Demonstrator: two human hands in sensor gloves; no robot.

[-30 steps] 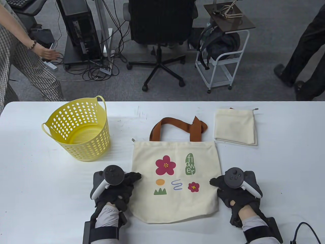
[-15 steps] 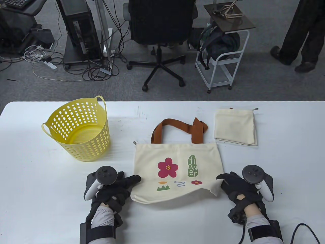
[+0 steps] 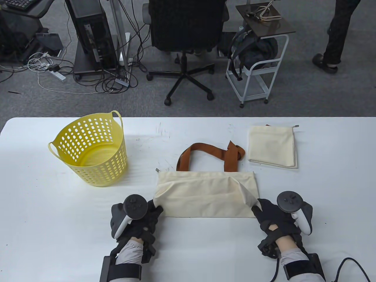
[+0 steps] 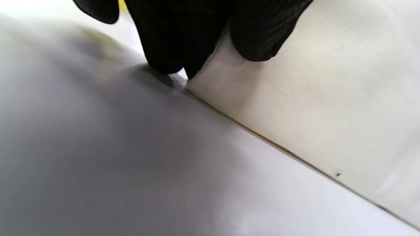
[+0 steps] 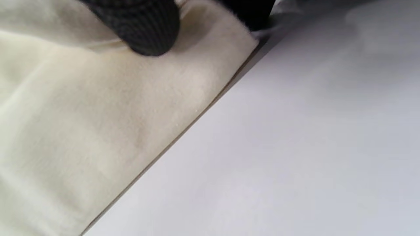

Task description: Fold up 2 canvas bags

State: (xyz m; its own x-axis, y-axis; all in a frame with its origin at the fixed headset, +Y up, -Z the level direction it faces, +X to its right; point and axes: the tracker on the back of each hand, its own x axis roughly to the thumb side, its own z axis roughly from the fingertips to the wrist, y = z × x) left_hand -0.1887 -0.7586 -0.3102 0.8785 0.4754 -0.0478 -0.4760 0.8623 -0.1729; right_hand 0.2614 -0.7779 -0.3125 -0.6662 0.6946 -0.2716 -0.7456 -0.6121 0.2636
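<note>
A cream canvas bag [image 3: 205,195] with brown handles [image 3: 211,155] lies mid-table, its lower half turned up over the printed front, so only plain cloth shows. My left hand [image 3: 154,208] pinches the bag's left lower corner. My right hand [image 3: 257,205] pinches the right corner, which stands slightly raised. Up close, the left wrist view has dark fingertips [image 4: 177,49] on the cream cloth [image 4: 311,108] at its edge; the right wrist view has fingertips [image 5: 144,29] on the cloth [image 5: 98,124]. A second cream bag [image 3: 272,147] lies folded at the back right.
A yellow perforated basket [image 3: 91,149] stands at the table's back left. Beyond the white table [image 3: 58,220] are an office chair [image 3: 185,44], a white cart [image 3: 255,67], cables and a person's legs [image 3: 335,35] at the far right.
Both hands lifted the bag's bottom edge and carried it away from me over the printed front, which is now covered. The person at the far left has gone; the one on the right walked on.
</note>
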